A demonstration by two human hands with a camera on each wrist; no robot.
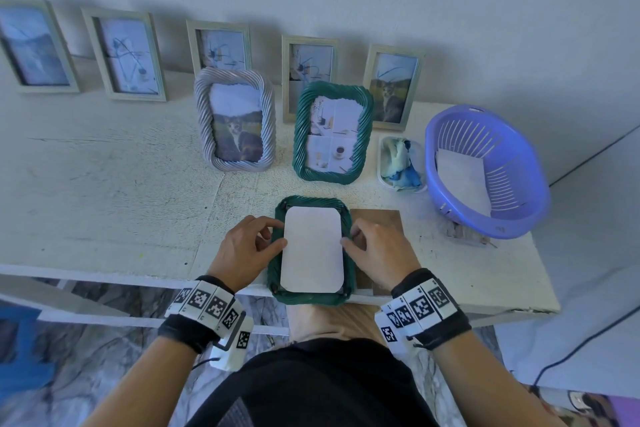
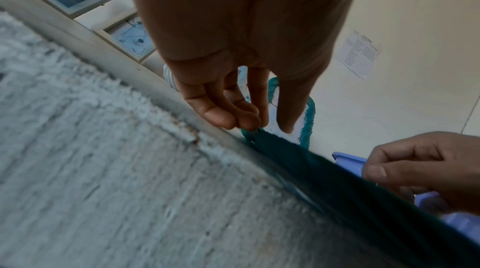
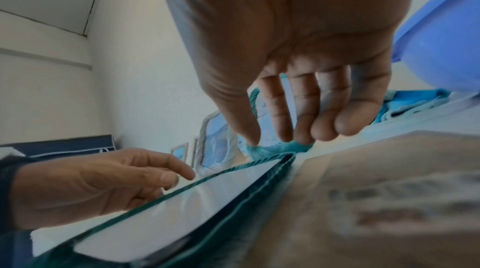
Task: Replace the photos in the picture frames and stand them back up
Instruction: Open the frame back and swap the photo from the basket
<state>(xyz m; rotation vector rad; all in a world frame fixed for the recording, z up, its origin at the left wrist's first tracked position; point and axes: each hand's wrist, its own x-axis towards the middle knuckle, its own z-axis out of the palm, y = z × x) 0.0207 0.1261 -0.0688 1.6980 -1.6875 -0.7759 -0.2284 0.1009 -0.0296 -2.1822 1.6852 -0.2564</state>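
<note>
A dark green twisted-rim frame (image 1: 311, 300) lies face down at the table's front edge and overhangs it slightly. A white photo (image 1: 313, 250) lies blank side up in its recess. My left hand (image 1: 280, 233) is at the photo's left edge, with thumb and index tip pinching there. My right hand (image 1: 348, 239) is at the right edge; its thumb lies on the photo and its curled fingers sit on the rim. The left wrist view shows the left hand (image 2: 259, 126) over the frame (image 2: 337, 180). The right wrist view shows the right hand (image 3: 270, 138) above the photo (image 3: 182, 210).
A brown backing board (image 1: 379, 217) lies just right of the frame. Behind stand a silver frame (image 1: 235, 120) and a green frame (image 1: 332, 132). Several pale frames (image 1: 124, 55) lean on the wall. A cloth tub (image 1: 401, 163) and a purple basket (image 1: 485, 170) sit at the right.
</note>
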